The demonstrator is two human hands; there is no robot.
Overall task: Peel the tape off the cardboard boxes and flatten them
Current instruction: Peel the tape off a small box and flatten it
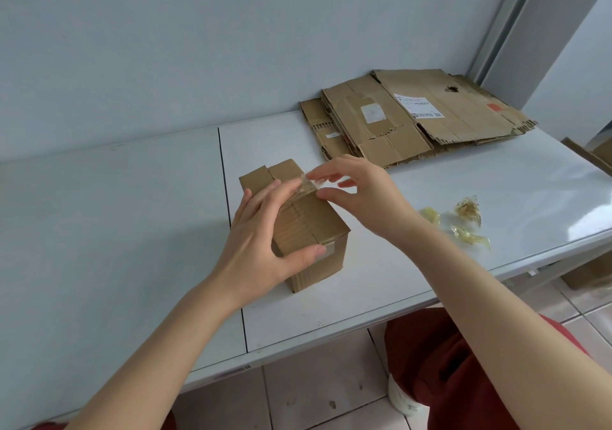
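Left hand [261, 240] grips box [318, 224]; right hand [364, 194] pinches tape [306, 185].

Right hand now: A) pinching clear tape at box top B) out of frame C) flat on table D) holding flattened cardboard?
A: the right hand pinches a lifted strip of clear tape at the top of the box, which the left hand grips.

Centre of frame, upright on table [116, 230]: small brown box [311, 227], clear tape [308, 185] part-lifted from top. Upper right: flat boxes [430, 114], stacked. Right: crumpled tape scraps [468, 212].
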